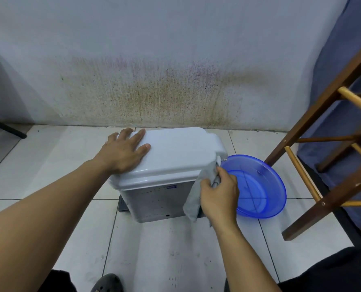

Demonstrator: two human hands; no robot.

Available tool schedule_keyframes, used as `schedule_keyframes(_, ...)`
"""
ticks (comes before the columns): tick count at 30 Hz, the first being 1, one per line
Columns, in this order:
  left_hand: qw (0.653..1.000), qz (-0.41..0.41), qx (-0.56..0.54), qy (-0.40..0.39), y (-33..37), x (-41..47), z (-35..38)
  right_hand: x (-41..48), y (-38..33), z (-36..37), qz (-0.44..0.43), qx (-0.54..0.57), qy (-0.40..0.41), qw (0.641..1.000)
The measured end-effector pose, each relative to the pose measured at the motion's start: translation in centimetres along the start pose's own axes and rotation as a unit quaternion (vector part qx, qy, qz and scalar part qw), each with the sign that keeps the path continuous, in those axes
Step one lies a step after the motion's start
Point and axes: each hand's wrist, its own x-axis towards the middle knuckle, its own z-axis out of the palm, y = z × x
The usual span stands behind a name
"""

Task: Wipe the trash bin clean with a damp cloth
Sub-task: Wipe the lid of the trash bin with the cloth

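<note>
Head-worn camera looks steeply down, close above the floor.

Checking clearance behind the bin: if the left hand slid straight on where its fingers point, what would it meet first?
The left hand would slide off the lid and probably meet the stained wall; depth there is unclear.

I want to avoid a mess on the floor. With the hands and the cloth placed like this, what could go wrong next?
1. The right hand holds the cloth at the bin side next to the blue basin; a wide stroke may knock it and spill.
2. The left hand lies flat on one end of the lid; hard pressing might slide the bin on the tiles.
</note>
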Motion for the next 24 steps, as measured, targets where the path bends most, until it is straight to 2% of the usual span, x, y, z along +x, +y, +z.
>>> schedule_keyframes(2, 1.0, -0.023, -0.003, 0.003, 1.1, -0.2, -1.0, 1.4, -0.5, 0.1, -0.006, -0.02, -0.005, 1.0)
schedule_keyframes(7, 0.992, -0.059, 0.061, 0.091, 3.0, -1.7, -2.3, 5.5, -1.9, 0.2, -0.031, -0.117, -0.06, 0.991)
schedule_keyframes(10, 0.994, -0.006, 0.039, 0.106, 3.2, -2.6, -0.6, 6.2, -2.4, 0.2, -0.045, -0.127, -0.105, 0.985)
schedule_keyframes(13, 0.992, 0.092, -0.033, 0.085, 3.7, -2.7, 1.0, 5.7, -2.6, 0.0, -0.052, -0.12, -0.14, 0.981)
schedule_keyframes(15, 0.99, 0.111, -0.04, 0.072, 3.7, -2.2, 1.3, 4.9, -2.6, -0.2, -0.056, -0.107, -0.167, 0.978)
schedule_keyframes(21, 0.995, 0.057, -0.067, 0.037, 3.3, -0.8, 2.5, 2.9, -2.0, -1.5, -0.048, -0.052, -0.264, 0.962)
schedule_keyframes(24, 0.99, 0.032, -0.131, 0.031, 3.5, -0.7, 2.7, 3.7, -2.6, -1.4, -0.058, -0.095, -0.243, 0.964)
